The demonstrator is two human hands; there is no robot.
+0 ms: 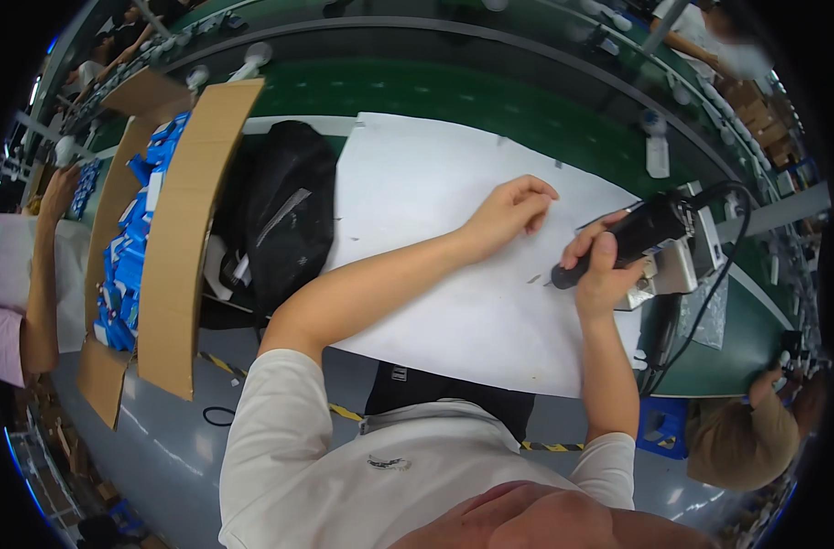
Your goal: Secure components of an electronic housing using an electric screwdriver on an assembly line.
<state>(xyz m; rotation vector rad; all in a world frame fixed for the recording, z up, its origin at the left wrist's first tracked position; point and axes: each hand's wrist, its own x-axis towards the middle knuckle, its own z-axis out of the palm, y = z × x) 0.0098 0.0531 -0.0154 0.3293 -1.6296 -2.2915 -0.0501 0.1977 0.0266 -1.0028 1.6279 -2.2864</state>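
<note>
The right hand (605,274) grasps what looks like a black corded electric screwdriver (649,227) over the white sheet (476,320)'s right edge, probably rigid, smooth and fairly weighty, best gripped round its barrel clear of the cable (730,185), while the left hand (513,210) curls loosely, apparently unladen.

A factory, with workers (696,41) along a green conveyor (371,84).

- Glossy grey floor (179,462) underfoot, streaked with white reflected light.
- Yellow-and-black striped tape (346,412) running across it.
- Long, flat green work surface (417,87), edged by a dark grey rail (389,27).
- Brown cardboard cartons (758,114) stacked off to the right.
</note>
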